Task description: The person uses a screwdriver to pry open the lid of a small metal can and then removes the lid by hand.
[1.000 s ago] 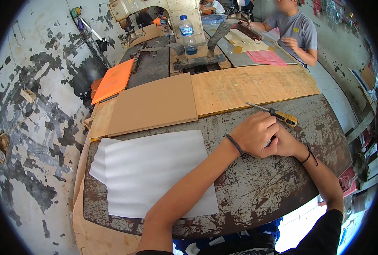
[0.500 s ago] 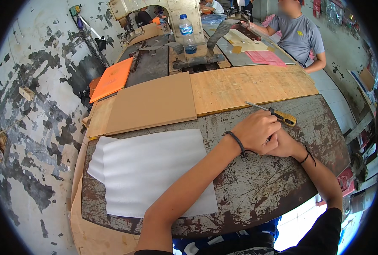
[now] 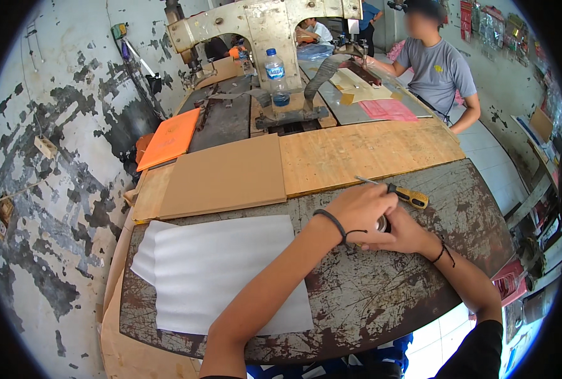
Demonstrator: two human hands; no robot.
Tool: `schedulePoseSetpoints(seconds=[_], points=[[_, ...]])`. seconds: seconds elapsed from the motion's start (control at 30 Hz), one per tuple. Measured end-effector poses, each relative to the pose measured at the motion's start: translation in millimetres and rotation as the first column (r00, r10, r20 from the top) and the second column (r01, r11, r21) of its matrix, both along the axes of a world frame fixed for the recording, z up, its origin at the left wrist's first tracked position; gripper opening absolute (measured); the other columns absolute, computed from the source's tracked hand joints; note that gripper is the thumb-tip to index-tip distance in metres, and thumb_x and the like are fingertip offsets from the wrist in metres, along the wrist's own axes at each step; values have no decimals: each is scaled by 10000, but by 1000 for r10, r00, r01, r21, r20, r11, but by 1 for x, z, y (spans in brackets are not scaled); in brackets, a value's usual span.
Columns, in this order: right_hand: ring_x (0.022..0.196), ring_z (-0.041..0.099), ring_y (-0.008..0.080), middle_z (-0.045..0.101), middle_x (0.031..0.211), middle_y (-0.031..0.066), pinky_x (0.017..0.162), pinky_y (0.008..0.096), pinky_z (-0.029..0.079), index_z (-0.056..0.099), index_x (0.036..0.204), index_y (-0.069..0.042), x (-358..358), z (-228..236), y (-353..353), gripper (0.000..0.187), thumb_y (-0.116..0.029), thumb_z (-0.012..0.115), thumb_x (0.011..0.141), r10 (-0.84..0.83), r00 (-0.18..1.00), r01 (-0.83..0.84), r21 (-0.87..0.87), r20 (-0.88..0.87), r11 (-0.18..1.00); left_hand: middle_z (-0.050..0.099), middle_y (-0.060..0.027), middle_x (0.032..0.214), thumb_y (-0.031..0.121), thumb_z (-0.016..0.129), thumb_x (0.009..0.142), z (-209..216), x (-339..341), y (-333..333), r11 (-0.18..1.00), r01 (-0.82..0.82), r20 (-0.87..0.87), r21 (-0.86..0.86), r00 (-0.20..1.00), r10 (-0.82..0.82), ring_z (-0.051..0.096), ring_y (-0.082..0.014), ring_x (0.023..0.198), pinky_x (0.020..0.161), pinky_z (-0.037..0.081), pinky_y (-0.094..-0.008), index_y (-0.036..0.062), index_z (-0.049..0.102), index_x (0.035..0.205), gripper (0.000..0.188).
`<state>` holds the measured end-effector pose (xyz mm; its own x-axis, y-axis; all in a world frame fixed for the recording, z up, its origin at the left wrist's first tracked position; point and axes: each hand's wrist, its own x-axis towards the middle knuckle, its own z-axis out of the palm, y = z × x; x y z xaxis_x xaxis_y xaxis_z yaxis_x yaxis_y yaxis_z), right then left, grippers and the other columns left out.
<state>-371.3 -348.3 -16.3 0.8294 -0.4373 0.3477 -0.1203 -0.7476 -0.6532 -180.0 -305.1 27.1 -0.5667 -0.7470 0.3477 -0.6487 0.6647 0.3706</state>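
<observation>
My left hand and my right hand meet over the right part of the worn, scratched tabletop. Both have curled fingers closed around a small round metal thing, of which only a shiny, dark-centred end shows between them. My hands hide the rest, so its kind is unclear. Just beyond my fingers lies a screwdriver with a yellow and black handle, its shaft pointing left. White foam sheets lie to the left, partly under my left forearm.
Brown cardboard sheets rest on a wooden board along the far edge. Behind stands a heavy machine frame with a water bottle before it. An orange folder is at the left. A person in a grey shirt works at the far right.
My view has tilted up, so the table appears lower. My hands have shifted their grip, and the round metal end now shows between them. The screwdriver stays on the table.
</observation>
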Motion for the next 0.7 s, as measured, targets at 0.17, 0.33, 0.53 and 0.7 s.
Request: schedulePoseSetpoints(seconds=[0.17,0.33,0.53,0.7], points=[[1036,646,336,644,1135,167,910,400,511,595,1195,10,1,7,-2,667,-355,908,733,37,997,-31,91,-65,995,540,-148,1100,416,827,729,13,12,8,950,-92,121,299,991,58,599,-333,1003,837,489,-403,62,510,1092,598],[1150,578,357,606,1193,183,986,432,461,592,1236,-6,-28,46,-18,679,-377,884,749,118,989,-129,-148,-84,980,528,-127,1144,299,833,740,19,16,8,920,-8,90,393,995,-30,586,-301,1065,894,484,-388,62,539,1155,561],[1147,579,386,597,1197,195,983,438,468,599,1253,-18,-48,37,-42,541,-346,776,861,-287,949,253,-228,-128,940,545,-84,1245,162,831,736,24,31,2,917,107,89,385,984,-152,562,-274,1194,1027,470,-376,86,593,1223,547],[1135,579,405,585,1211,214,981,441,475,606,1250,-20,-50,6,-60,441,-254,732,898,-368,908,308,-276,-200,910,595,-105,1248,231,822,788,30,24,4,891,-37,104,452,995,-12,583,-277,1183,1039,466,-376,58,584,1233,533]])
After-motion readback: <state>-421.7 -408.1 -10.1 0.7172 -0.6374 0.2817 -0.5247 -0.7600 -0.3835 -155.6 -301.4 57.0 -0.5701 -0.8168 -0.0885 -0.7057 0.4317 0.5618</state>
